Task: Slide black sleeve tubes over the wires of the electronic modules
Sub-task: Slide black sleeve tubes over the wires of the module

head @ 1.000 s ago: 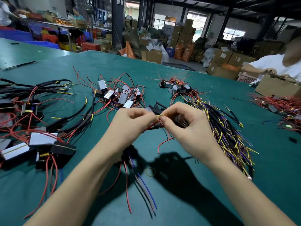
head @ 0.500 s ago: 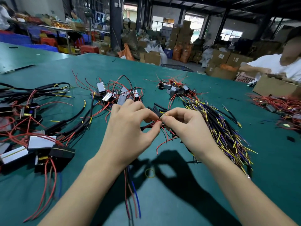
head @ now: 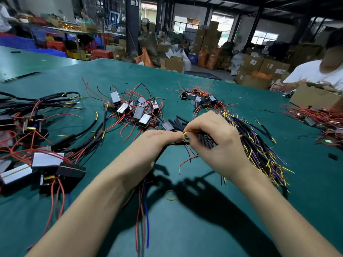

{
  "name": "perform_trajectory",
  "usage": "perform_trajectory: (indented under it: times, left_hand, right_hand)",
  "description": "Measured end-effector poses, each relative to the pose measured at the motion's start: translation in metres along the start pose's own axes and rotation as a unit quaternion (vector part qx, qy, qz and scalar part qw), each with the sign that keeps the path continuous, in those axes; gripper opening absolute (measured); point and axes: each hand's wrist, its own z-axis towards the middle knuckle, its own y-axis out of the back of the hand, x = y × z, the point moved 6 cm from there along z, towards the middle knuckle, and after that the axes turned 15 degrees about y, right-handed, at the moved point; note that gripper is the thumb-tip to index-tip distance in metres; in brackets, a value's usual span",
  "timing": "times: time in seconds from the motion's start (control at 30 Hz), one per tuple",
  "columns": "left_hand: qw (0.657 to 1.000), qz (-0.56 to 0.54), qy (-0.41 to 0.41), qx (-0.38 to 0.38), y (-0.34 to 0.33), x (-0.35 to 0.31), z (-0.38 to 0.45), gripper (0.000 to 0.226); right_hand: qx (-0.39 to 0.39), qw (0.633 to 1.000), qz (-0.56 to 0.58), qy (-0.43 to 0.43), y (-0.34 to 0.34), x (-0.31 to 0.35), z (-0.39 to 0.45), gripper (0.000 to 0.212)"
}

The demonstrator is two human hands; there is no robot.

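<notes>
While the forearms reach in from the near edge of the green table (head: 185,229), we pick up a yellow rubber band (head: 170,195) lying on the cloth just short of the hands, and loose red and blue wires (head: 143,216) trailing back beneath the left wrist. Now the hands themselves, meeting just beyond that band: our left hand (head: 157,140) is curled, fingertips closed on something thin, and a black sleeve tube (head: 181,143) seems to run out of it toward the right. Our right hand (head: 213,143) pinches a yellow wire tip (head: 185,133) between thumb and forefinger, with a bunch of black tubes tucked under its palm. We judge this as the threading step, wire end being lined up with the tube mouth; whether it has entered, we cannot tell. The next move calls for a steady, straight feed, then a slide of the sleeve down the wire. Right of the hands fans the big bundle of sleeved wires (head: 259,145). Left of the hands sit finished modules (head: 46,160); beyond the hands, a pile of silver modules (head: 137,112) and a smaller dark cluster (head: 200,100). Far right, another person in a white shirt (head: 313,73) works at a cardboard box (head: 313,98)
</notes>
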Motion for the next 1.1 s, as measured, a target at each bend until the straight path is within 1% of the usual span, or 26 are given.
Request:
perform_trajectory:
  times: [0.03, 0.07, 0.1, 0.13, 0.17, 0.2, 0.23, 0.27, 0.3, 0.33, 0.37, 0.43, 0.5, 0.6, 0.8, 1.0, 1.1]
  left_hand:
    - [0.999, -0.033, 0.017, 0.034, -0.001, 0.002, 0.001, 0.009]
    - [0.997, -0.052, 0.032, 0.056, -0.002, 0.004, 0.001, 0.011]
    - [0.996, -0.052, 0.036, 0.06, 0.0, 0.004, 0.001, 0.011]
    - [0.999, -0.027, 0.022, 0.041, 0.003, 0.003, -0.001, 0.011]
    - [0.999, 0.033, -0.018, -0.008, 0.007, -0.001, -0.003, 0.013]
    - [0.986, 0.123, -0.077, -0.08, 0.011, -0.007, -0.006, 0.015]
    - [0.952, 0.227, -0.139, -0.153, 0.012, -0.013, -0.011, 0.012]
    - [0.903, 0.318, -0.194, -0.214, 0.009, -0.019, -0.018, 0.009]
    - [0.86, 0.376, -0.234, -0.256, 0.005, -0.024, -0.024, 0.007]
    - [0.836, 0.401, -0.253, -0.276, 0.002, -0.027, -0.028, 0.007]
    - [0.827, 0.408, -0.264, -0.284, 0.001, -0.029, -0.03, 0.008]
    - [0.821, 0.407, -0.28, -0.285, 0.002, -0.031, -0.033, 0.009]
    - [0.826, 0.398, -0.295, -0.268, 0.002, -0.032, -0.034, 0.006]
    - [0.834, 0.389, -0.304, -0.248, 0.002, -0.032, -0.034, 0.005]
    - [0.816, 0.426, -0.309, -0.239, 0.004, -0.034, -0.034, 0.015]
    - [0.822, 0.401, -0.311, -0.257, 0.005, -0.031, -0.029, 0.007]
    - [0.82, 0.381, -0.318, -0.286, 0.005, -0.027, -0.03, 0.006]
  right_hand:
    - [0.0, 0.999, -0.028, 0.017, -0.001, 0.001, 0.0, 0.004]
    - [-0.005, 0.999, -0.029, 0.014, -0.001, 0.001, -0.001, 0.004]
    - [-0.011, 1.0, -0.002, -0.009, -0.002, -0.001, -0.002, 0.003]
    - [-0.015, 0.998, 0.045, -0.046, -0.003, -0.004, -0.003, 0.003]
    - [-0.017, 0.991, 0.094, -0.092, -0.004, -0.009, -0.004, 0.003]
    - [-0.017, 0.98, 0.139, -0.142, -0.006, -0.014, -0.006, 0.004]
    - [-0.015, 0.965, 0.179, -0.191, -0.008, -0.019, -0.009, 0.007]
    - [-0.013, 0.949, 0.213, -0.233, -0.009, -0.023, -0.011, 0.01]
    - [-0.01, 0.935, 0.236, -0.264, -0.011, -0.026, -0.013, 0.011]
    - [-0.006, 0.924, 0.254, -0.284, -0.011, -0.027, -0.014, 0.012]
    - [-0.005, 0.915, 0.271, -0.299, -0.012, -0.028, -0.014, 0.012]
    - [-0.008, 0.897, 0.305, -0.32, -0.012, -0.028, -0.015, 0.011]
    - [-0.012, 0.885, 0.328, -0.331, -0.012, -0.027, -0.015, 0.011]
    - [0.001, 0.88, 0.333, -0.34, -0.013, -0.027, -0.016, 0.014]
    - [0.007, 0.869, 0.345, -0.353, -0.014, -0.027, -0.017, 0.014]
    - [0.027, 0.865, 0.375, -0.333, -0.016, -0.018, -0.011, 0.018]
    - [0.031, 0.861, 0.384, -0.332, -0.017, -0.015, -0.01, 0.018]
